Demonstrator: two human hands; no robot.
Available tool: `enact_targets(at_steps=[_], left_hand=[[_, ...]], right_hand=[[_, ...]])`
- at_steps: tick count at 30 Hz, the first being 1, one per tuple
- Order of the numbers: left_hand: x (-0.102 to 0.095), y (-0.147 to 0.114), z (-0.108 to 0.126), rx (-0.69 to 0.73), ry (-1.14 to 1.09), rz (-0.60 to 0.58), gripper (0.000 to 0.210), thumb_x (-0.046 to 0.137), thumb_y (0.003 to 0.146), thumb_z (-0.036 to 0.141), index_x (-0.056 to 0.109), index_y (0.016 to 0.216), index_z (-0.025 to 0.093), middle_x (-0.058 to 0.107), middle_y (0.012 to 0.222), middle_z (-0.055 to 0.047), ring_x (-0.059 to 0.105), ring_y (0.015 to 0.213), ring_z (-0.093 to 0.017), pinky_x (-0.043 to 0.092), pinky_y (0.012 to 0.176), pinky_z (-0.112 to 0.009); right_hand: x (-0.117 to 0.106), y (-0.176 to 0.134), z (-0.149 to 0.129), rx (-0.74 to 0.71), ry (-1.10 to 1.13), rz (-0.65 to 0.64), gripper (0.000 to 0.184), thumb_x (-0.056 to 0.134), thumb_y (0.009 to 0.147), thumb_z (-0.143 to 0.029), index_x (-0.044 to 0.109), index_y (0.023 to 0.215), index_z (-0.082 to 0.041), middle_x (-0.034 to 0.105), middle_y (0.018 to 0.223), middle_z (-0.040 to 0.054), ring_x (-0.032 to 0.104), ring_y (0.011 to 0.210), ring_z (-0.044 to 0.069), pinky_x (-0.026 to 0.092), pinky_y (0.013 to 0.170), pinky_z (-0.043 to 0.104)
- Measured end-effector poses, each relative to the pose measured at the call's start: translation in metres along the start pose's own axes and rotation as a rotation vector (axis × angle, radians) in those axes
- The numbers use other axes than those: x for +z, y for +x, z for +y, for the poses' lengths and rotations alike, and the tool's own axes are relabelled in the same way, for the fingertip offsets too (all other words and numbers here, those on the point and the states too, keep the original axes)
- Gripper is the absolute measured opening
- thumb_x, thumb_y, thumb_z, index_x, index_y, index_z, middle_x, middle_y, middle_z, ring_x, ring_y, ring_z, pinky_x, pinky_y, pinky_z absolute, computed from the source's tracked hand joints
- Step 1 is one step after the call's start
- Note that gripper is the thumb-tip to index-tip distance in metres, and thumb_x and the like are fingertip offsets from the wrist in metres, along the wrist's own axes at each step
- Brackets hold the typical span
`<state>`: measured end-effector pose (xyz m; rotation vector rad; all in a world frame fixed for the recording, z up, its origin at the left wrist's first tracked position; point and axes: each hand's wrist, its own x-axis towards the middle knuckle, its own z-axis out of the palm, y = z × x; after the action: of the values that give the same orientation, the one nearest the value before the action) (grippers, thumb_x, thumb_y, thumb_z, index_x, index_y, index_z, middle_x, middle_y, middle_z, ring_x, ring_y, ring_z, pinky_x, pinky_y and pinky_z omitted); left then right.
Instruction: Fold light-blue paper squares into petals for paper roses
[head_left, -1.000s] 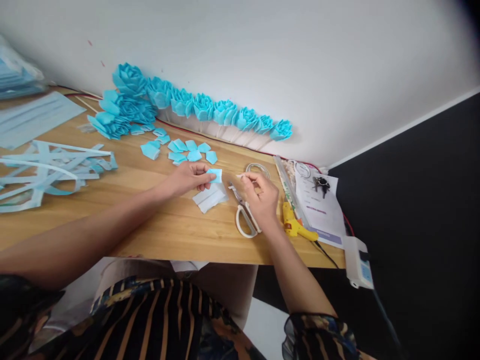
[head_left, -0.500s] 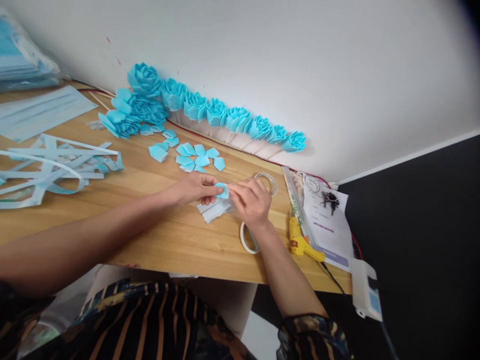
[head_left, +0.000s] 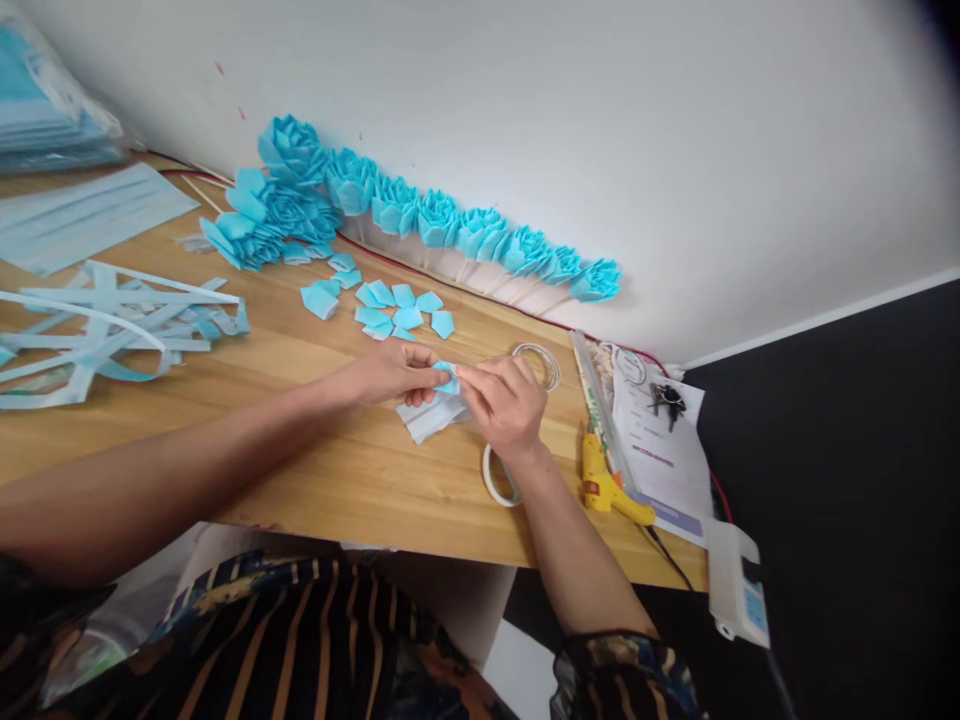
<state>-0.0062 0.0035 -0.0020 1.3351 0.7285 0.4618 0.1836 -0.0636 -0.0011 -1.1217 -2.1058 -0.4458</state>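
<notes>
Between my hands, above the table, is a small blue fabric piece [head_left: 447,378], like a petal. My left hand [head_left: 401,372] pinches its left side between thumb and fingers. The fingers of my right hand [head_left: 508,400] are closed at its right edge; their tips hide how they grip it. Under the hands lies a pale folded strip of fabric [head_left: 431,415]. Several cut blue petals [head_left: 407,317] lie on the wood just beyond my left hand. One white tape roll [head_left: 491,478] sits partly behind my right wrist, and another tape roll [head_left: 551,368] is beyond that hand.
Blue fabric flowers [head_left: 480,234] on sticks lean along the wall. Cut strips [head_left: 112,320], a flat face mask [head_left: 90,215] and a bag of masks [head_left: 52,110] occupy the left. To the right are a yellow glue gun [head_left: 600,475], papers [head_left: 664,460], keys [head_left: 667,402] and a white power box [head_left: 736,580].
The camera view has shifted slightly, so the table things appear a little displaced. Both hands stay together at the blue piece, which has tilted a little between the fingers.
</notes>
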Motion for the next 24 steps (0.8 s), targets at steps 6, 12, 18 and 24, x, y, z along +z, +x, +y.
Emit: enact_targets(at_steps=[6, 12, 18, 24], left_hand=[[-0.0009, 0.0006, -0.0007, 0.02, 0.003, 0.006, 0.024, 0.074, 0.074, 0.03, 0.059, 0.066, 0.014, 0.06, 0.053, 0.002, 0.052, 0.046, -0.006, 0.042, 0.047, -0.018], [-0.0016, 0.0008, -0.0031, 0.032, 0.009, 0.009, 0.024, 0.073, 0.076, 0.032, 0.059, 0.066, 0.015, 0.059, 0.051, 0.002, 0.052, 0.046, -0.006, 0.042, 0.047, -0.017], [-0.0032, 0.0013, -0.0033, 0.024, 0.002, 0.012, 0.024, 0.074, 0.076, 0.032, 0.06, 0.067, 0.014, 0.06, 0.054, 0.002, 0.053, 0.047, -0.006, 0.043, 0.048, -0.018], [-0.0009, -0.0008, 0.0048, -0.02, -0.105, 0.013, 0.019, 0.067, 0.081, 0.025, 0.061, 0.067, 0.014, 0.062, 0.055, 0.0, 0.055, 0.049, -0.008, 0.044, 0.05, -0.019]], right_hand=[[0.0014, -0.0013, 0.0009, -0.015, 0.04, -0.009, 0.018, 0.057, 0.093, -0.019, 0.071, 0.103, -0.025, 0.071, 0.085, 0.0042, 0.061, 0.08, 0.018, 0.048, 0.072, 0.034], [0.0013, 0.0008, -0.0001, 0.011, 0.053, -0.07, 0.014, 0.057, 0.093, -0.02, 0.069, 0.099, -0.023, 0.072, 0.086, 0.0042, 0.061, 0.08, 0.017, 0.048, 0.073, 0.032], [0.0017, 0.0007, 0.0005, 0.023, 0.072, -0.105, 0.015, 0.057, 0.092, -0.019, 0.07, 0.097, -0.024, 0.071, 0.086, 0.0039, 0.059, 0.08, 0.017, 0.048, 0.072, 0.031], [0.0015, 0.0005, 0.0016, 0.041, 0.08, -0.127, 0.014, 0.058, 0.092, -0.019, 0.07, 0.095, -0.024, 0.071, 0.087, 0.0038, 0.059, 0.08, 0.016, 0.047, 0.073, 0.031]])
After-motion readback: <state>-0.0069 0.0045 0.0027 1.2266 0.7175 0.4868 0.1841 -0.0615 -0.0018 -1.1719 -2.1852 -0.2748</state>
